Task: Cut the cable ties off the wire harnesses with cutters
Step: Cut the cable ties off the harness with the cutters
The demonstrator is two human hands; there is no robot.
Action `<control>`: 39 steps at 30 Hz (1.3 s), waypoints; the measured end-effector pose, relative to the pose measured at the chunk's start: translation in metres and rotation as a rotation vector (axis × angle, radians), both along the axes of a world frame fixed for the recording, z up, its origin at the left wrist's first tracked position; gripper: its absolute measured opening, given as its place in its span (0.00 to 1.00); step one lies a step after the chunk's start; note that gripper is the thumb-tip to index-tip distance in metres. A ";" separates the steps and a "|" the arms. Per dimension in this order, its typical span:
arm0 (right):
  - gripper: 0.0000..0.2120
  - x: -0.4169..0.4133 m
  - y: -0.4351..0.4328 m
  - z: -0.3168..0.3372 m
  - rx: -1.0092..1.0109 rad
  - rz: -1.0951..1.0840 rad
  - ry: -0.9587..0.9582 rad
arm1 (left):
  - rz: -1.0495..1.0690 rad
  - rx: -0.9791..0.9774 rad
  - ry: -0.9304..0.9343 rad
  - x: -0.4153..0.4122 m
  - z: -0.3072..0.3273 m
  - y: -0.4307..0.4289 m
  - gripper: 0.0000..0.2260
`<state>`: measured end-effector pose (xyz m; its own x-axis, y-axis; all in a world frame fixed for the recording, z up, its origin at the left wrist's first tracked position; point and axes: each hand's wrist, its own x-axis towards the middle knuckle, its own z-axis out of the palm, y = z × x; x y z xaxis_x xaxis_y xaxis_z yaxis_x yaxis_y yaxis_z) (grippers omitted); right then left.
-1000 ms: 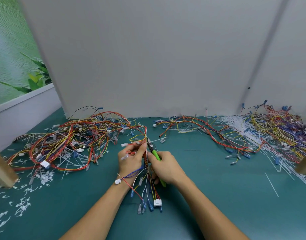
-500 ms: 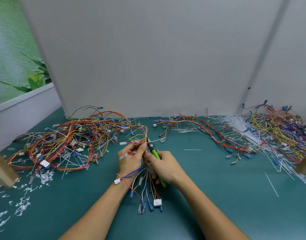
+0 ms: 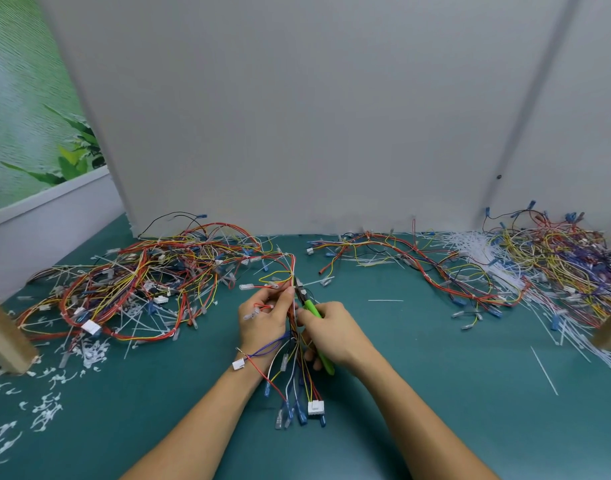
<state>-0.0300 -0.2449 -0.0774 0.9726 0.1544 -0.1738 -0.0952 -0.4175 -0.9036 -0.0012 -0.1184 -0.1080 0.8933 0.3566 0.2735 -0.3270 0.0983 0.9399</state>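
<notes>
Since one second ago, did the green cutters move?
No. The green cutters keep the same gap from the loose white strip lying to their right.

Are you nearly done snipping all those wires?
Probably not. Snipped tie bits litter the mat at the left. The left hand holds one harness while the right hand holds green cutters against it. The big left pile bristles with uncut white ties.
</notes>
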 end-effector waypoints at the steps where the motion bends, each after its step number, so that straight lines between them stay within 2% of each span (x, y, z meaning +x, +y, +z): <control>1: 0.16 0.000 0.000 0.000 -0.002 0.004 0.001 | -0.001 -0.009 0.007 0.001 0.000 0.000 0.10; 15: 0.08 -0.001 0.002 0.003 0.007 0.038 0.001 | 0.030 -0.045 0.001 0.000 0.001 -0.001 0.10; 27: 0.14 -0.001 0.003 -0.001 -0.081 -0.012 -0.017 | -0.019 -0.021 0.010 0.000 0.001 0.001 0.09; 39: 0.14 -0.002 0.003 0.000 -0.148 -0.034 -0.066 | -0.012 -0.017 0.016 0.000 0.003 0.000 0.09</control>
<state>-0.0322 -0.2422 -0.0774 0.9869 0.0987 -0.1278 -0.0541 -0.5440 -0.8374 -0.0013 -0.1179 -0.1054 0.9017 0.3502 0.2536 -0.3110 0.1180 0.9431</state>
